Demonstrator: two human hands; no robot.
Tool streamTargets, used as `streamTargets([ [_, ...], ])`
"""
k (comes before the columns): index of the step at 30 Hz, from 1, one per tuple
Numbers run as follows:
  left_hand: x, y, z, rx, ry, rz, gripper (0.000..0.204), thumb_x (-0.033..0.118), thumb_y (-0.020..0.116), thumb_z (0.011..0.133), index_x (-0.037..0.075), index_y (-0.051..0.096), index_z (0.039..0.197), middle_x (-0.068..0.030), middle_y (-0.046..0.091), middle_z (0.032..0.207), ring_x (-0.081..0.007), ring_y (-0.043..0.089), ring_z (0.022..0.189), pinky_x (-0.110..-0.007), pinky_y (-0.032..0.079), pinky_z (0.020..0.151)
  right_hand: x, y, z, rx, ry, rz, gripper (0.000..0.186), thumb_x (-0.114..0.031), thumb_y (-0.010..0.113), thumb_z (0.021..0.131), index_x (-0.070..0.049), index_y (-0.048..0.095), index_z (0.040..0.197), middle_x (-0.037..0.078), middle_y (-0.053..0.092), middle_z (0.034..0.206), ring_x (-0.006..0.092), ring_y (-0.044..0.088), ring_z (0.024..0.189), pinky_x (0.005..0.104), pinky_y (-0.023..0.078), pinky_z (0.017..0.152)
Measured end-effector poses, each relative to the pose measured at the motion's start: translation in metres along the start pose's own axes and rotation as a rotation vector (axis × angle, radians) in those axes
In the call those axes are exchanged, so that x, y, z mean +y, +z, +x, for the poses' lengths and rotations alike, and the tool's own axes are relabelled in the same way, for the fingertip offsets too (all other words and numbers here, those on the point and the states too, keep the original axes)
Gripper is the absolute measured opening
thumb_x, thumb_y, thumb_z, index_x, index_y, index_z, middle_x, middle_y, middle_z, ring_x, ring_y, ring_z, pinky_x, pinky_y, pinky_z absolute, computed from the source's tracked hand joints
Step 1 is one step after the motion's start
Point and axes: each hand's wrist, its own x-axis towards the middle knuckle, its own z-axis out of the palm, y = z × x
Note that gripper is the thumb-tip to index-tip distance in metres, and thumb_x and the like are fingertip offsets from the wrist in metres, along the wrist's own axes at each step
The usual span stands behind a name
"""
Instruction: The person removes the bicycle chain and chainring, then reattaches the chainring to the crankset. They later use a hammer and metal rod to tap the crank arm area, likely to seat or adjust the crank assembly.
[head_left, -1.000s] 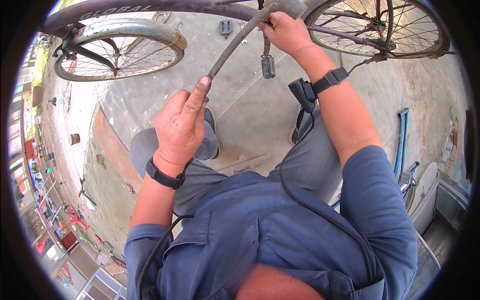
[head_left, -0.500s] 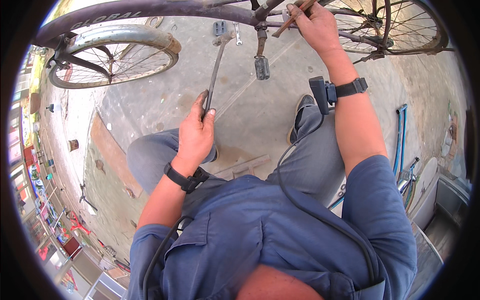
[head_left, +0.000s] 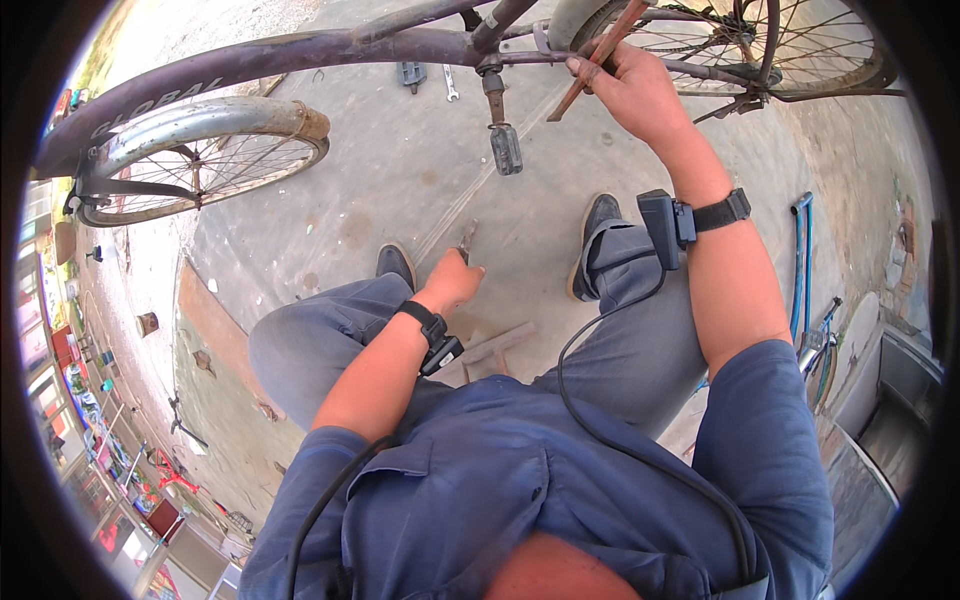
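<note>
My right hand (head_left: 640,90) is closed around a reddish-brown flat bar (head_left: 572,103), beside the rear wheel and frame tube of an old purple bicycle (head_left: 400,47). The bar slants from upper right to lower left; whether it touches the bicycle I cannot tell. Low between my knees, my left hand (head_left: 452,282) is closed on the hammer (head_left: 468,236), of which only a short dark part shows past the fingers. A black pedal (head_left: 506,150) hangs from the bicycle's crank, left of the bar.
On the floor beyond the frame lie a loose black pedal (head_left: 411,76) and a wrench (head_left: 451,83). The front wheel (head_left: 200,170) is at the upper left. A blue metal tube (head_left: 802,265) lies to the right, and a rusty flat sheet (head_left: 207,300) to the left.
My left hand has come down and right, toward my body, with the hammer. The right hand still grips the flat bar. The bicycle appears shifted left in view.
</note>
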Motion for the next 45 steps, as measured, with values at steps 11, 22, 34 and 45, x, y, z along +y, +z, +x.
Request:
streamTargets([
  [11, -0.015, 0.014, -0.001, -0.167, -0.309, -0.596, 0.029, 0.007, 0.056, 0.096, -0.004, 0.053, 0.123, -0.0145, 0.062, 0.099, -0.0236, 0.066, 0.080, -0.039, 0.051, 0.058, -0.017, 0.006, -0.002, -0.020, -0.065, 0.195, 0.021, -0.022, 0.073, 0.095, -0.004, 0.071, 0.104, 0.003, 0.065, 0.075, 0.0100, 0.053, 0.070, 0.0282, 0.046, 0.065],
  [22, -0.038, 0.012, -0.004, -0.113, -0.338, -0.834, 0.014, 0.009, 0.047, 0.098, -0.001, 0.056, 0.098, -0.0114, 0.060, 0.088, -0.0237, 0.062, 0.070, -0.039, 0.050, 0.056, -0.036, 0.028, 0.007, 0.099, -0.247, 0.249, 0.022, -0.023, 0.072, 0.096, -0.002, 0.070, 0.103, 0.003, 0.068, 0.074, 0.0090, 0.055, 0.067, 0.0290, 0.047, 0.063],
  [34, -0.020, -0.037, -0.037, 0.070, -0.083, -0.966, 0.013, 0.010, 0.053, 0.099, -0.002, 0.055, 0.103, -0.0066, 0.058, 0.084, -0.0149, 0.055, 0.067, -0.030, 0.047, 0.054, -0.066, 0.066, 0.019, 0.076, -0.408, -0.219, 0.018, -0.030, 0.070, 0.093, -0.012, 0.070, 0.095, 0.009, 0.067, 0.077, 0.0315, 0.066, 0.075, 0.0421, 0.050, 0.065],
  [45, -0.016, -0.082, -0.139, 0.370, 0.286, -0.972, 0.014, 0.017, 0.055, 0.105, 0.004, 0.052, 0.102, -0.0001, 0.050, 0.075, -0.0072, 0.048, 0.059, -0.024, 0.042, 0.050, -0.100, 0.148, 0.011, 0.001, -0.558, -0.444, 0.007, -0.014, 0.064, 0.090, -0.015, 0.065, 0.098, 0.001, 0.067, 0.092, 0.0239, 0.068, 0.093, 0.0393, 0.057, 0.075],
])
